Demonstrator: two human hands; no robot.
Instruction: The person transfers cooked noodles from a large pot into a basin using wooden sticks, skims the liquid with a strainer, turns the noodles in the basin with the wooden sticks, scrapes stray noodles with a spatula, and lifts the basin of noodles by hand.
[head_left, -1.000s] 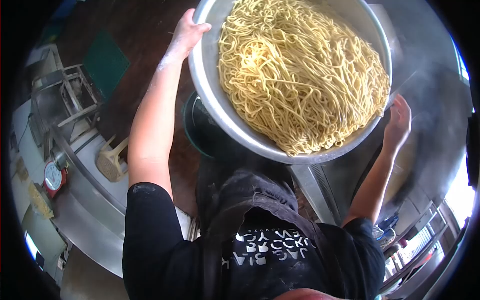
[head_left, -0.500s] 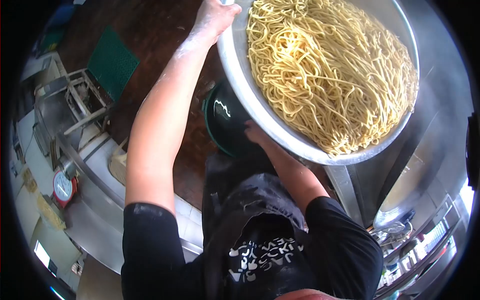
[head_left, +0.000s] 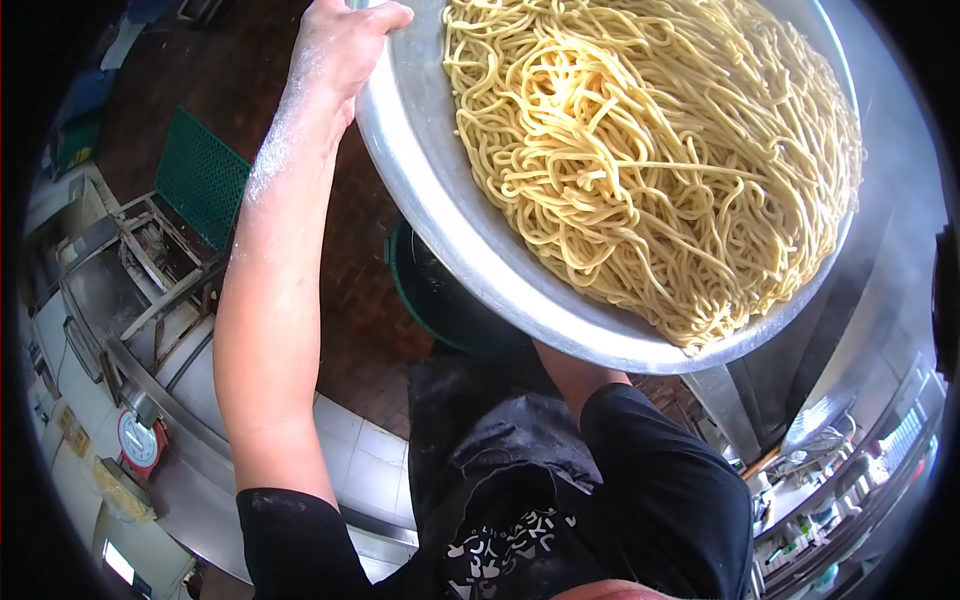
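Note:
A wide metal basin [head_left: 455,262] fills the upper right, tilted so that its right side is lower. Thick yellow noodles [head_left: 640,150] lie heaped in it, mostly against the right side and the near rim. My left hand [head_left: 345,48] is closed on the basin's left rim, the thumb over the edge and the other fingers partly out of sight. White powder dusts the wrist and forearm. My right forearm passes under the basin's near side, and the basin hides my right hand.
Below the basin a dark green tub [head_left: 418,300] stands on the brown tiled floor. To the left are a green grid panel [head_left: 200,180], a metal counter [head_left: 215,480] and a red dial scale [head_left: 140,442]. Steam hangs at the right, near metal equipment and crowded shelving [head_left: 830,500].
The basin has come nearer and its left rim has shifted left with my left hand. My right hand, partly visible before, is now hidden beneath it.

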